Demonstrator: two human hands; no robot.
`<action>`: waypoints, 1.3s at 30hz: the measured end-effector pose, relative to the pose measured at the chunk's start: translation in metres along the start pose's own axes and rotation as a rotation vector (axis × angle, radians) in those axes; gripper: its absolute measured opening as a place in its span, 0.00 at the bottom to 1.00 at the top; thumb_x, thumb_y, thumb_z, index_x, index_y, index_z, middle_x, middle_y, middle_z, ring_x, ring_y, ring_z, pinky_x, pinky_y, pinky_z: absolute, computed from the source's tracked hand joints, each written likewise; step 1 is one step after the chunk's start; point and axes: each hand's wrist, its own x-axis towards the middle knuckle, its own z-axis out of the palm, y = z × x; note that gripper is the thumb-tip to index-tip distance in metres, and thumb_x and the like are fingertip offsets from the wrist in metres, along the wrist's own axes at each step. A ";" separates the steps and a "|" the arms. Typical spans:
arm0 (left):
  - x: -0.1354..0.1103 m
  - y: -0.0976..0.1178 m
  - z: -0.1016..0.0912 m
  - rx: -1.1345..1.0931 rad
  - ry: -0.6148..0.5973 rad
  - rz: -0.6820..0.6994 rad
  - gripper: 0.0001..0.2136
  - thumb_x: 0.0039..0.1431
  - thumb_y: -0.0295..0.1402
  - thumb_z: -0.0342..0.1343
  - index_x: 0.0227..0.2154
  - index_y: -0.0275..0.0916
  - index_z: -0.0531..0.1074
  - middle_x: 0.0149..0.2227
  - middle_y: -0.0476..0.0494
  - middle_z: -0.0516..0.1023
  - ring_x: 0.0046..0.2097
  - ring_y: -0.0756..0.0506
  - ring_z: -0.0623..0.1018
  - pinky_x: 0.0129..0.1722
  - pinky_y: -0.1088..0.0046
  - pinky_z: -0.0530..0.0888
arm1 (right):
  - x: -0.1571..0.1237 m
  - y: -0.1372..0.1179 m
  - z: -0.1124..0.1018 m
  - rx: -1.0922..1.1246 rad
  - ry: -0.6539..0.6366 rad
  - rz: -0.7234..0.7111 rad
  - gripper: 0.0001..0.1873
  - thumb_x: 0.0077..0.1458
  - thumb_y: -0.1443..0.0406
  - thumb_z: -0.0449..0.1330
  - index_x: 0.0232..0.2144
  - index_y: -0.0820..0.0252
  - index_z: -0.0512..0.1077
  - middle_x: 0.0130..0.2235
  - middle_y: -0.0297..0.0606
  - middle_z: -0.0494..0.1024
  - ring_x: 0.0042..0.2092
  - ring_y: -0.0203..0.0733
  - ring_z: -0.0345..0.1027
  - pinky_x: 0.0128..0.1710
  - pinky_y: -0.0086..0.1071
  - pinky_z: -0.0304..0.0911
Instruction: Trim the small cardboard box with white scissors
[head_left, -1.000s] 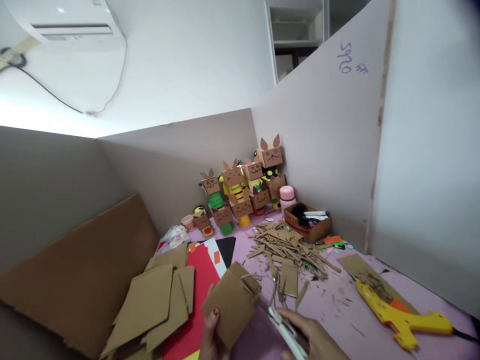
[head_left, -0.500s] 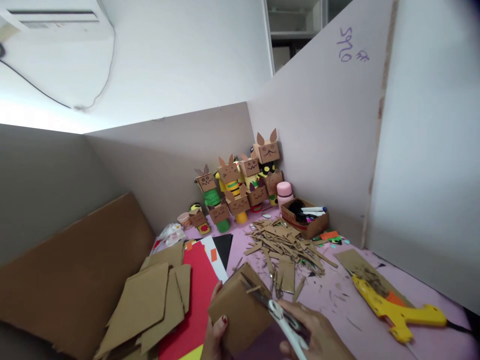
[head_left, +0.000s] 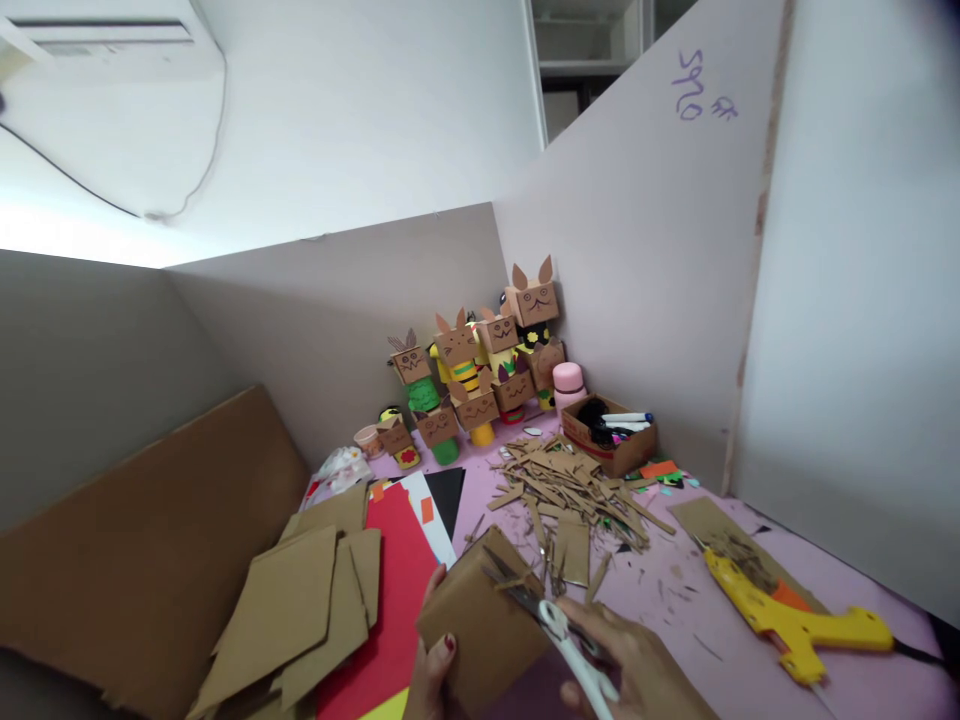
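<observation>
At the bottom centre, my left hand (head_left: 433, 660) grips a brown cardboard box (head_left: 480, 625) by its left side, the thumb lying on the near face. My right hand (head_left: 630, 655) is closed round the white handles of a pair of scissors (head_left: 559, 625). The scissor blades reach over the box's right edge, slightly apart, with a thin strip of cardboard (head_left: 517, 581) at them. Whether the blades are through the card I cannot tell. Part of my right hand's fingers is hidden behind the handles.
Cardboard sheets (head_left: 285, 600) and red paper (head_left: 390, 560) lie left. Cardboard scraps (head_left: 574, 480) are heaped beyond the box. A yellow glue gun (head_left: 795, 615) lies right. Behind stand several cardboard animal figures (head_left: 457, 345), a pink bottle (head_left: 568, 385) and a box of pens (head_left: 615, 450). Grey partitions (head_left: 637, 250) enclose the table.
The thin strip at the scissor blades has shifted and tilted a little. Both hands and the box stay almost where they were.
</observation>
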 end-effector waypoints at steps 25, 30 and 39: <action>-0.001 -0.013 -0.002 -0.040 -0.024 -0.079 0.42 0.39 0.34 0.66 0.59 0.54 0.54 0.51 0.43 0.75 0.51 0.34 0.73 0.49 0.56 0.69 | -0.001 0.003 0.005 0.045 0.053 -0.064 0.24 0.46 0.62 0.58 0.47 0.61 0.71 0.31 0.45 0.78 0.32 0.49 0.72 0.32 0.33 0.66; -0.001 -0.013 -0.003 -0.062 -0.050 -0.107 0.43 0.39 0.34 0.66 0.59 0.56 0.53 0.50 0.45 0.75 0.51 0.35 0.73 0.50 0.56 0.68 | 0.003 0.007 0.011 0.330 0.080 -0.083 0.22 0.45 0.64 0.61 0.45 0.61 0.72 0.34 0.40 0.78 0.32 0.44 0.71 0.33 0.30 0.65; 0.000 -0.005 -0.002 -0.134 0.058 -0.131 0.26 0.48 0.31 0.60 0.53 0.43 0.67 0.32 0.43 0.82 0.42 0.37 0.79 0.47 0.58 0.71 | 0.011 -0.003 0.009 1.423 0.092 0.528 0.29 0.46 0.50 0.64 0.46 0.60 0.69 0.16 0.28 0.71 0.17 0.33 0.66 0.18 0.23 0.62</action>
